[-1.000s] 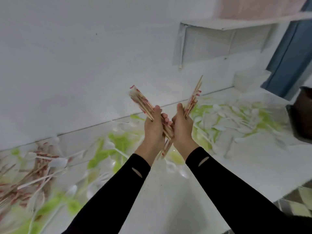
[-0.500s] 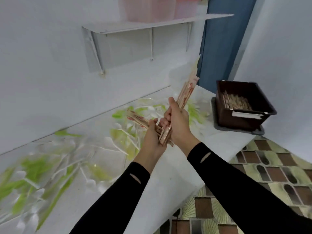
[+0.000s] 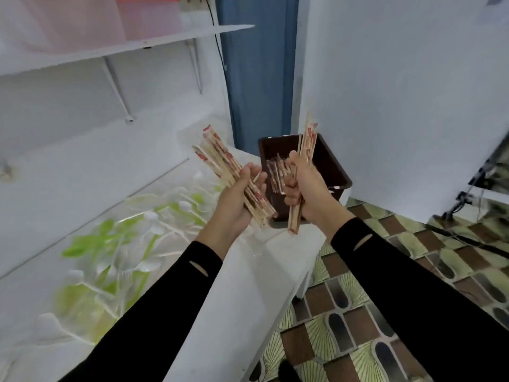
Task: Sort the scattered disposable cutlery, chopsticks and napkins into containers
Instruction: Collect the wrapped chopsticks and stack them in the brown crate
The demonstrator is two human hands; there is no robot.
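My left hand [image 3: 239,201] grips a slanting bundle of wrapped wooden chopsticks [image 3: 220,158] with red print, held in the air above the white counter. My right hand [image 3: 305,188] grips a second, nearly upright bundle of chopsticks [image 3: 308,142]. Both hands hover just in front of a dark brown bin [image 3: 330,164] at the counter's far right end. More chopsticks [image 3: 276,172] lie inside that bin, partly hidden by my right hand.
Green and white plastic spoons and forks [image 3: 132,244] lie scattered over the white counter [image 3: 234,293] on the left. A white wall shelf [image 3: 132,46] carries pink containers. The counter ends at the right above a patterned tile floor [image 3: 385,312]. A blue door stands behind the bin.
My view has swung to the right, bringing the brown bin close. My two hands, pressed together before, have come apart, each with its own bundle of chopsticks.
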